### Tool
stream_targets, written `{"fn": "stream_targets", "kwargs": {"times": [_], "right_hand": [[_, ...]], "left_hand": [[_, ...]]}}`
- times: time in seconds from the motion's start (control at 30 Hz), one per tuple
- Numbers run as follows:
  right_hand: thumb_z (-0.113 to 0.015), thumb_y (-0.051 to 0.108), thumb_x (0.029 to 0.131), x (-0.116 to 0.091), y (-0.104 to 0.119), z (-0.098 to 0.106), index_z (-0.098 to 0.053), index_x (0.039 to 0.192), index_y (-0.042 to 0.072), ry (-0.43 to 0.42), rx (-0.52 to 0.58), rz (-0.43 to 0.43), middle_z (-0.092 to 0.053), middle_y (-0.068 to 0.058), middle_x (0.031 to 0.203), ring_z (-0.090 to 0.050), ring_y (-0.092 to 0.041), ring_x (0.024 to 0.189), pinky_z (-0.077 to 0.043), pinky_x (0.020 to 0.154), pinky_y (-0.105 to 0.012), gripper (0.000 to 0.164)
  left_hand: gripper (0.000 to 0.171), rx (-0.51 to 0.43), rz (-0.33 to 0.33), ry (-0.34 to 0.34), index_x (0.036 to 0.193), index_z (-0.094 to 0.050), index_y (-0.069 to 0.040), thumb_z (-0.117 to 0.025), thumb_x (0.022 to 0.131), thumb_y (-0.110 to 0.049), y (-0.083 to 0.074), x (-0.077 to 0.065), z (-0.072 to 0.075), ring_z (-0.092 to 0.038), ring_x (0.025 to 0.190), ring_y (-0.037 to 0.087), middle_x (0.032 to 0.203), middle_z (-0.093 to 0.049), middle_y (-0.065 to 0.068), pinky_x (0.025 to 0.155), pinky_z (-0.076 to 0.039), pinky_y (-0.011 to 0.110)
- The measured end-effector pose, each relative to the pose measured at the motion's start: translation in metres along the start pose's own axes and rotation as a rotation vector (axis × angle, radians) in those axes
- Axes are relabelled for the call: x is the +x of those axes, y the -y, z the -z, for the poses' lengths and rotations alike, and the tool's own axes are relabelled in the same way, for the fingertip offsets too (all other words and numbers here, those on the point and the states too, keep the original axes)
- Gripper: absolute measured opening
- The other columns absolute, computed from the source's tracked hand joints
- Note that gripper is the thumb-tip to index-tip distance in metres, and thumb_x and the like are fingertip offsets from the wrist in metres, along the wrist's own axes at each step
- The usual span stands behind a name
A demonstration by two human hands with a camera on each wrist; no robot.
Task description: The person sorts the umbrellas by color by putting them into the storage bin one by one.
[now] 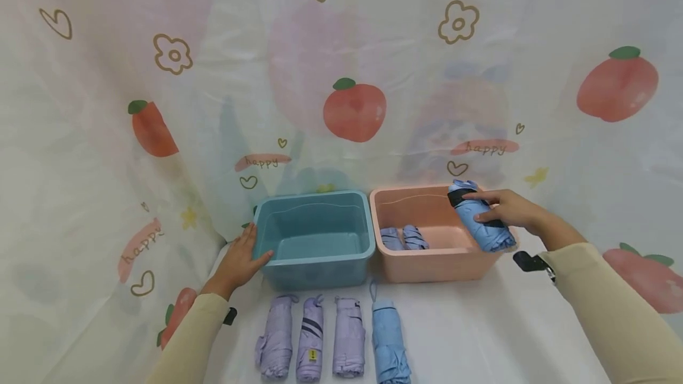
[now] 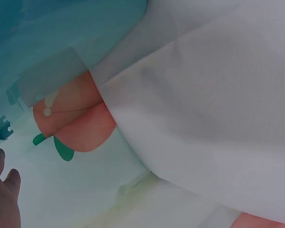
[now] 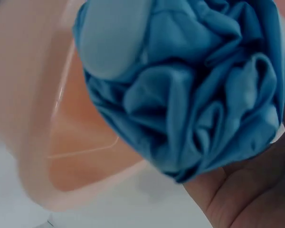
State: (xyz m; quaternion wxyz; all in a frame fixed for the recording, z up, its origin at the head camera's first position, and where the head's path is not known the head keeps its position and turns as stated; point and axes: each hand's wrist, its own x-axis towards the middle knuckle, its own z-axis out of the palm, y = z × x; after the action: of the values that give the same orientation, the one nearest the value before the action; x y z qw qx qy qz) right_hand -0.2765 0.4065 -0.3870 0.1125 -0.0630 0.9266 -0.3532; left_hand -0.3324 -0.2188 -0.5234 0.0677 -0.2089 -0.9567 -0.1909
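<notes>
My right hand (image 1: 512, 207) grips a folded blue umbrella (image 1: 482, 218) with a dark band, held tilted over the right end of the pink bin (image 1: 427, 259). In the right wrist view the umbrella's gathered blue cloth (image 3: 194, 95) fills the middle, with part of the palm beside it. Two folded bluish-purple umbrellas (image 1: 415, 237) lie inside that bin at its left. My left hand (image 1: 242, 262) rests on the left side of the teal bin (image 1: 320, 261), fingers extended along its rim. Only a few of its fingers (image 2: 12, 185) show in the left wrist view.
In front of the bins, three folded lilac umbrellas (image 1: 349, 336) and one blue umbrella (image 1: 389, 339) lie in a row on the white surface (image 1: 459, 336). The two bins stand side by side against a printed curtain (image 1: 416, 76), which also hangs along the left.
</notes>
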Motion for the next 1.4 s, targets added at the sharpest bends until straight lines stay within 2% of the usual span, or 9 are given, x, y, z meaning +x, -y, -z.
{"fn": "stream_targets", "kwargs": {"times": [0.13,0.2,0.33,0.4,0.5,0.67,0.93,1.07,1.4], "right_hand": [[-0.074,0.026,0.087,0.034,-0.002,0.007,-0.05,0.143,0.006,0.058,-0.078,0.018,-0.019,-0.037,0.15,-0.022,-0.056,0.134,-0.037,0.098,-0.061,0.064],[-0.073,0.021,0.087,0.048,-0.004,0.004,-0.051,0.141,0.005,0.101,-0.086,0.022,-0.02,-0.036,0.15,-0.029,-0.054,0.131,-0.042,0.094,-0.056,0.061],[-0.071,0.01,0.087,0.071,-0.012,-0.009,-0.053,0.14,0.003,0.2,-0.056,-0.009,-0.026,-0.036,0.147,-0.058,-0.038,0.097,-0.052,0.072,-0.044,0.056],[-0.071,0.009,0.087,0.081,-0.017,-0.017,-0.056,0.138,0.006,0.229,-0.082,-0.038,-0.03,-0.035,0.146,-0.058,-0.026,0.076,-0.052,0.06,-0.038,0.053],[-0.074,0.012,0.084,0.091,-0.023,-0.028,-0.063,0.132,0.01,0.24,-0.216,-0.041,-0.036,-0.033,0.145,-0.054,-0.02,0.068,-0.048,0.055,-0.033,0.05],[-0.076,0.014,0.082,0.099,-0.031,-0.036,-0.066,0.129,0.013,0.263,-0.31,-0.071,-0.04,-0.03,0.143,-0.052,-0.022,0.077,-0.046,0.058,-0.032,0.048],[-0.076,0.005,0.078,0.109,-0.054,-0.057,-0.07,0.122,0.005,0.25,-0.301,-0.04,-0.051,-0.028,0.135,-0.048,-0.019,0.083,-0.039,0.06,-0.027,0.044],[-0.074,-0.001,0.078,0.115,-0.058,-0.071,-0.07,0.12,0.005,0.294,-0.269,-0.096,-0.053,-0.026,0.132,-0.044,-0.018,0.076,-0.04,0.059,-0.026,0.043],[-0.084,0.008,0.071,0.133,-0.076,-0.084,-0.074,0.109,0.011,0.245,-0.278,-0.13,-0.069,-0.002,0.114,-0.054,-0.023,0.108,-0.049,0.068,-0.027,0.04]], "left_hand": [[0.093,0.011,0.002,0.004,0.151,-0.016,0.009,-0.05,0.095,-0.057,0.0,0.001,0.001,-0.016,0.145,0.036,0.158,-0.015,0.023,0.113,-0.016,0.055],[0.093,0.013,-0.002,0.001,0.151,-0.016,0.009,-0.05,0.095,-0.057,0.0,0.001,0.001,-0.016,0.145,0.036,0.158,-0.015,0.023,0.113,-0.016,0.055],[0.092,0.001,-0.004,-0.004,0.151,-0.017,0.009,-0.051,0.095,-0.055,0.0,-0.001,0.001,-0.017,0.145,0.036,0.158,-0.016,0.023,0.113,-0.017,0.055],[0.091,-0.009,-0.003,-0.008,0.151,-0.017,0.008,-0.052,0.095,-0.054,0.0,-0.002,0.001,-0.017,0.144,0.036,0.158,-0.016,0.023,0.113,-0.017,0.055],[0.091,-0.013,-0.005,-0.017,0.151,-0.017,0.008,-0.052,0.095,-0.054,0.001,-0.003,0.0,-0.017,0.145,0.036,0.158,-0.016,0.022,0.112,-0.017,0.056],[0.091,-0.003,-0.011,-0.026,0.151,-0.018,0.008,-0.052,0.095,-0.054,0.0,-0.001,-0.001,-0.018,0.145,0.036,0.158,-0.017,0.022,0.112,-0.018,0.055],[0.092,-0.012,0.017,-0.019,0.152,-0.019,0.007,-0.052,0.094,-0.056,0.0,-0.011,-0.003,-0.019,0.143,0.039,0.158,-0.017,0.021,0.112,-0.018,0.056],[0.091,-0.015,0.017,-0.017,0.151,-0.02,0.008,-0.054,0.094,-0.054,0.002,-0.017,-0.006,-0.021,0.143,0.041,0.158,-0.018,0.023,0.111,-0.02,0.058],[0.09,-0.001,-0.005,-0.032,0.151,-0.018,0.008,-0.053,0.095,-0.053,0.0,-0.009,-0.004,-0.018,0.144,0.037,0.159,-0.015,0.021,0.111,-0.02,0.058]]}}
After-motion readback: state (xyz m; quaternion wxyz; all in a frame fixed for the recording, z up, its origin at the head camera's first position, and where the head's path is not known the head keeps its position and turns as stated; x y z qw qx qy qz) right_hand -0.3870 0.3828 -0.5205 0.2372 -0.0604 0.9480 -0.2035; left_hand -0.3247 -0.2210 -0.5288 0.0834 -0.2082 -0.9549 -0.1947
